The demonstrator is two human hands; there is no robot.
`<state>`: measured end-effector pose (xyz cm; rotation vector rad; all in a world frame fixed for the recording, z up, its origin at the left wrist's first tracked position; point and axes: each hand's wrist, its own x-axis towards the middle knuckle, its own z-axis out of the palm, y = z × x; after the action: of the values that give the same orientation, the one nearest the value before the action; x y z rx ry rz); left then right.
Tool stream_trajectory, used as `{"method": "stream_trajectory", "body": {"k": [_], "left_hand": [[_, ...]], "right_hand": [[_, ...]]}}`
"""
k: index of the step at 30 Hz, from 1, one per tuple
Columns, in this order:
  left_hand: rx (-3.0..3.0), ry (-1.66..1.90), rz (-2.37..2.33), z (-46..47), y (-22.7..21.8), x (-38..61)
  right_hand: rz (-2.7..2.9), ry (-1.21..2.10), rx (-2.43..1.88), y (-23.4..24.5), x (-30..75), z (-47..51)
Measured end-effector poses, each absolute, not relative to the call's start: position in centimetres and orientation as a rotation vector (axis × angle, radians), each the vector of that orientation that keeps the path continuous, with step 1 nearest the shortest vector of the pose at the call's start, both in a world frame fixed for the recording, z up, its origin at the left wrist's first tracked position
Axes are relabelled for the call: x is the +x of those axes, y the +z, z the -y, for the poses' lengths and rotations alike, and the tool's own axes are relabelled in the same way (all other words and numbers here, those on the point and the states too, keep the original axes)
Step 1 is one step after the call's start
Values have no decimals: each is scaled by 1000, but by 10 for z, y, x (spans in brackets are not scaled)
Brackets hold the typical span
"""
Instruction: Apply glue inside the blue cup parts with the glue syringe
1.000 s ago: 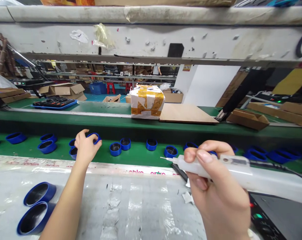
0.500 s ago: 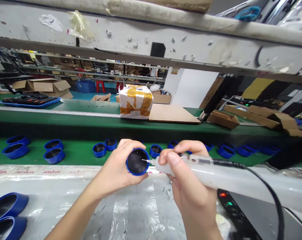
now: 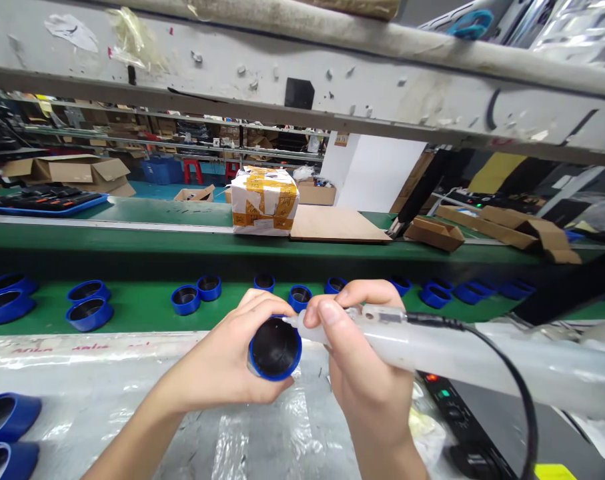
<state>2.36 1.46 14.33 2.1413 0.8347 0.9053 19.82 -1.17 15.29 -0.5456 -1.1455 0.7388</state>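
Observation:
My left hand is wrapped round a blue-rimmed round cup, its dark hollow tilted toward me. In my right hand lies a long translucent glue-dispenser syringe with a fine needle tip and a black cable. Its tip reaches the upper rim of the held cup; whether it touches cannot be made out. Closest behind the hands on the green belt stands another blue cup.
Several more blue cups stand along the belt. Two larger-looking blue rings lie at the near left. A controller box with lit switches sits at right. Beyond the belt are a taped box and a flat board.
The needle tip has gone from over the cup's middle right to its upper rim. The cup sits slightly lower and faces me more squarely. The whole view has shifted a little.

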Motion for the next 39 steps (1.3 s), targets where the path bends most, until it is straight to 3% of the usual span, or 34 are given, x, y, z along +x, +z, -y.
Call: {"method": "stream_trajectory", "body": {"k": [39], "left_hand": [[2172, 883, -967, -13, 153, 3]], "right_hand": [[1290, 639, -693, 154, 200, 20]]}}
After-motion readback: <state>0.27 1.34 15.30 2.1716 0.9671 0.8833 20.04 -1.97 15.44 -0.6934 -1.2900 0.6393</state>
